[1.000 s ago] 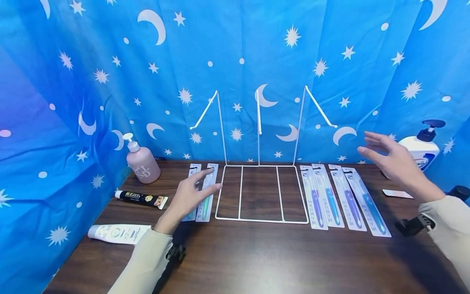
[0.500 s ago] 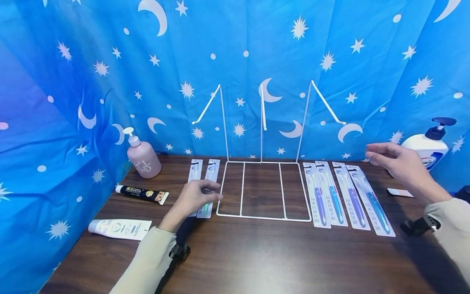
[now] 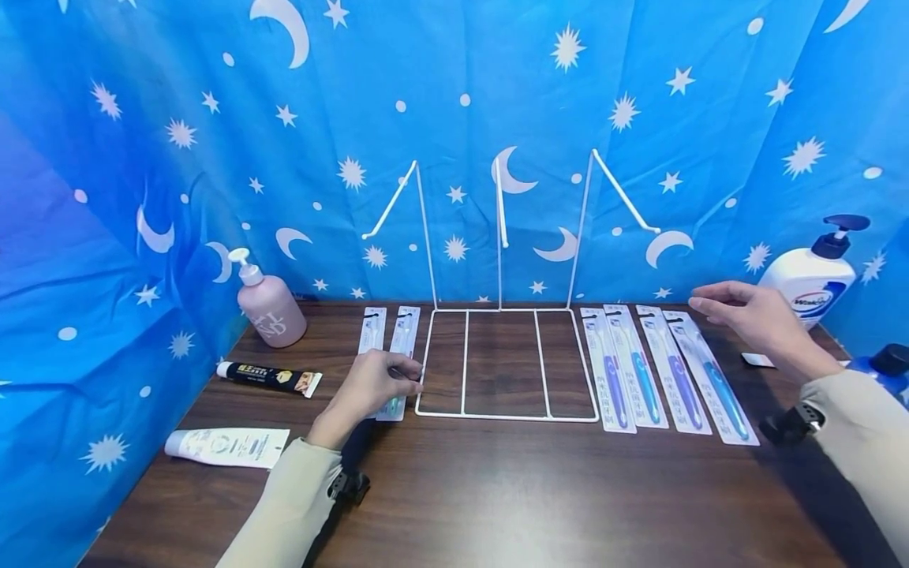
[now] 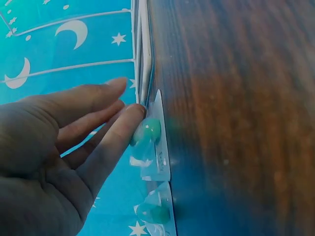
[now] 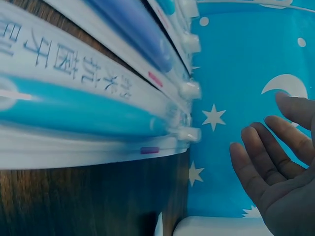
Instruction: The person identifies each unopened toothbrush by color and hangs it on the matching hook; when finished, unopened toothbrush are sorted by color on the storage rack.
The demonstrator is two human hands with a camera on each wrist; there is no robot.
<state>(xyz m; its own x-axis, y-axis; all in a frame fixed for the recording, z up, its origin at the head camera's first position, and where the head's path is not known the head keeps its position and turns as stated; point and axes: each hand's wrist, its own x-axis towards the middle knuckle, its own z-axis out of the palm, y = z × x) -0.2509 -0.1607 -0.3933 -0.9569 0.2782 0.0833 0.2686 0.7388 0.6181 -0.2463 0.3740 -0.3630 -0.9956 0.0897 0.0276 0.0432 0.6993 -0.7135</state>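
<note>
Two packaged toothbrushes lie left of the white wire rack [image 3: 500, 418]. My left hand [image 3: 372, 383] is bent over the one nearer the rack, a green toothbrush [image 3: 406, 323]. In the left wrist view, a fingertip meets the edge of that toothbrush's clear blister [image 4: 150, 142], while the thumb stands apart from it. A second green toothbrush [image 3: 372, 331] lies partly hidden by this hand. My right hand [image 3: 767, 319] is held above the table with loosely bent fingers and nothing in them. It is nearest a blue packaged toothbrush [image 3: 720, 386] and a white pump bottle [image 3: 809, 284].
Several purple and blue packaged toothbrushes [image 3: 649, 371] lie right of the rack. Leftward are a pink pump bottle [image 3: 272, 312], a black toothpaste tube [image 3: 270, 376] and a white tube [image 3: 227, 447]. A blue bottle with dark cap [image 3: 888, 367] stands far right. A starry cloth hangs behind.
My left hand has come down to the green toothbrush and its thumb and fingers have drawn closer together. The right hand's fingers have also drawn together and lowered slightly. The head view has shifted slightly.
</note>
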